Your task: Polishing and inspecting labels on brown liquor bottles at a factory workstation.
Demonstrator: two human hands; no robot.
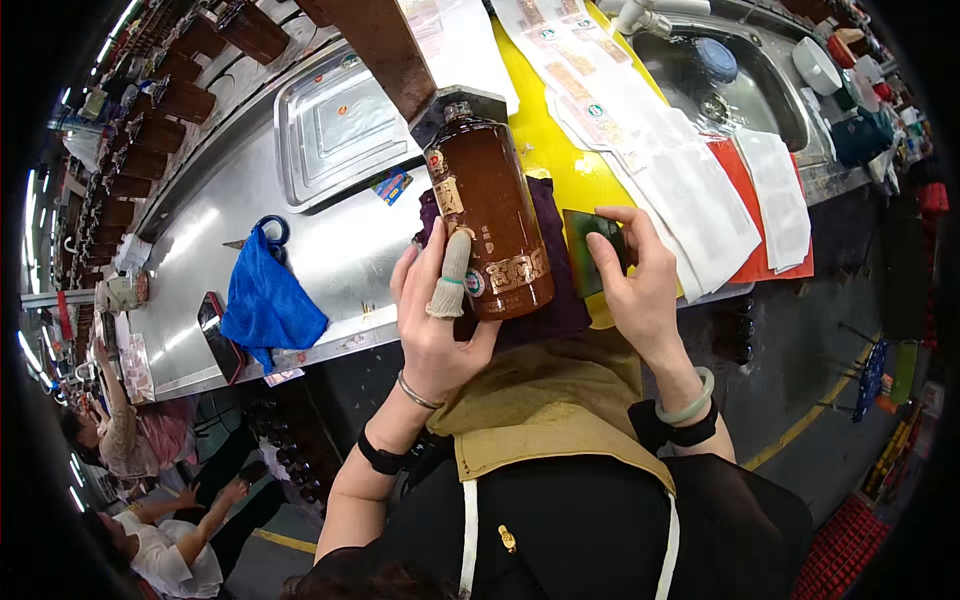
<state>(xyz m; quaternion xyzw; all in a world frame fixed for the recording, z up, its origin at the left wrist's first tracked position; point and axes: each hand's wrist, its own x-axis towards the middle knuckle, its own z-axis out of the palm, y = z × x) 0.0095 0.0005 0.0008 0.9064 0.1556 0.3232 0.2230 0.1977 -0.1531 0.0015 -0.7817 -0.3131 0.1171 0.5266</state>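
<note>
A glossy brown bottle (490,200) with pale decorations lies tilted on a dark purple cloth (568,300), its neck pointing away from me. My left hand (432,335) is wrapped round the bottle's left side near its base, a knitted finger sleeve on one finger. To the right of the bottle, my right hand (640,290) pinches a thin, dark green square plate (588,245) between thumb and fingers. The plate stands beside the bottle, apart from it. Past the bottle's neck is a brown upright post (385,50) with a metal piece at its foot.
Left on the steel table are a metal tray (340,130), scissors (272,232), a blue cloth (265,300) and a phone (220,335). White label sheets (670,170) cover a yellow board (530,60) and a red sheet (795,265). A sink (765,85) is far right. Two people work at left.
</note>
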